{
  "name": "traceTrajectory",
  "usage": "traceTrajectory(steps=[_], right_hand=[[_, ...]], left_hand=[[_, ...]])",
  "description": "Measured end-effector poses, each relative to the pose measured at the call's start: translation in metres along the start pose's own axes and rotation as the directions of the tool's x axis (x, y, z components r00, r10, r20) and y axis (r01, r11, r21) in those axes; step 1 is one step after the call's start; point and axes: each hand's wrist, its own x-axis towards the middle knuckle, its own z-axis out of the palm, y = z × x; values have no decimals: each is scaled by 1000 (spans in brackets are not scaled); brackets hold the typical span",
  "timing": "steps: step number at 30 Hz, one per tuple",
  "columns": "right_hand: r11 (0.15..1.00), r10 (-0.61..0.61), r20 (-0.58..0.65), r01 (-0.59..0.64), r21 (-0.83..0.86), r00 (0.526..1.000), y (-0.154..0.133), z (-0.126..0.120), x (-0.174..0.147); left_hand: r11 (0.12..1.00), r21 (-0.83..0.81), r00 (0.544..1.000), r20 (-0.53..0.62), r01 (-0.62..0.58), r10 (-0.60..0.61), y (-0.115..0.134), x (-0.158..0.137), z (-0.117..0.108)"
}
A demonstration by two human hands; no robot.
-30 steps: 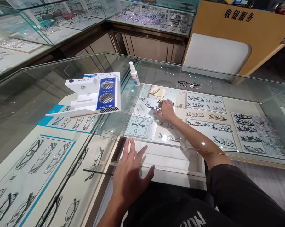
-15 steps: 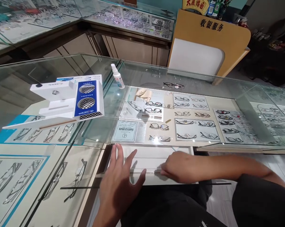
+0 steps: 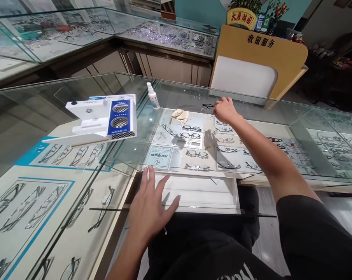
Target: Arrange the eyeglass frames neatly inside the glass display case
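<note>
My left hand (image 3: 151, 204) is open, its fingers spread over the left part of a pulled-out white drawer (image 3: 199, 193) at the front of the glass display counter. My right hand (image 3: 225, 110) reaches far across the counter top. Its curled fingers close on the right part of a pair of dark-framed eyeglasses (image 3: 207, 106) lying on the glass; the fingertips and that side of the frame are hidden. A tan cleaning cloth (image 3: 180, 116) and a white spray bottle (image 3: 153, 96) are to the left of this hand.
On the counter's left stands a white and blue cardboard display box (image 3: 120, 118). Several eyeglass frames (image 3: 197, 154) lie beneath the glass top. Behind the counter are a yellow cashier desk (image 3: 292, 54) and another glass showcase (image 3: 170, 35).
My right hand has moved from the drawer up and forward to the eyeglasses at the far side of the counter. My left hand stays spread by the drawer. The view has tilted up slightly.
</note>
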Motion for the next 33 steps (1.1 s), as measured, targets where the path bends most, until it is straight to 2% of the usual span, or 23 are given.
traceTrajectory(steps=[4, 6, 8, 10, 11, 12, 14, 16, 19, 21, 23, 26, 27, 30, 33], right_hand=[[998, 7, -7, -7, 63, 1000, -6, -17, -13], [985, -32, -37, 38, 168, 999, -10, -37, -38], [937, -141, -49, 149, 316, 989, -19, -65, -81], [820, -348, -4, 306, 483, 938, -32, -95, -137], [749, -435, 49, 332, 573, 899, -40, -109, -167], [702, -484, 130, 295, 649, 865, -49, -120, -196], [658, -521, 288, 163, 736, 804, -67, -134, -247], [664, -522, 419, 46, 747, 743, -84, -132, -281], [734, -484, 527, -3, 679, 698, -107, -101, -300], [797, -427, 545, 16, 603, 722, -123, -66, -296], [862, -332, 521, 28, 506, 786, -140, -25, -279], [942, -155, 389, 18, 334, 908, -164, 32, -234], [955, -115, 336, 11, 295, 935, -170, 48, -215], [970, -10, 221, -45, 241, 975, -181, 82, -157], [965, 45, 141, -79, 250, 989, -183, 103, -111]], left_hand=[[1000, -1, 1000, -9, 5, -5, 2, 0, -2], [1000, -4, 1000, -12, -2, 2, 1, 0, -2], [1000, -10, 1000, -4, -12, 12, 1, 1, -2], [1000, -16, 1000, 9, -14, 14, 1, 2, -3], [1000, -17, 1000, 20, -10, 11, 1, 2, -3], [1000, -18, 1000, 31, -6, 6, 1, 3, -4], [1000, -18, 999, 53, 4, -3, 1, 4, -5], [1000, -19, 998, 59, 6, -5, 2, 5, -6], [1000, -18, 999, 53, -1, 2, 1, 4, -6], [1000, -20, 999, 46, -5, 5, 1, 3, -4], [1000, -19, 999, 34, 0, 1, 1, 3, -4], [1000, -6, 1000, 16, -3, 4, 1, 2, -4], [1000, 1, 1000, 14, -9, 9, 2, 2, -5], [1000, 23, 1000, 16, -14, 13, 2, 2, -4], [999, 51, 1000, 6, 20, -20, 3, 2, -2]])
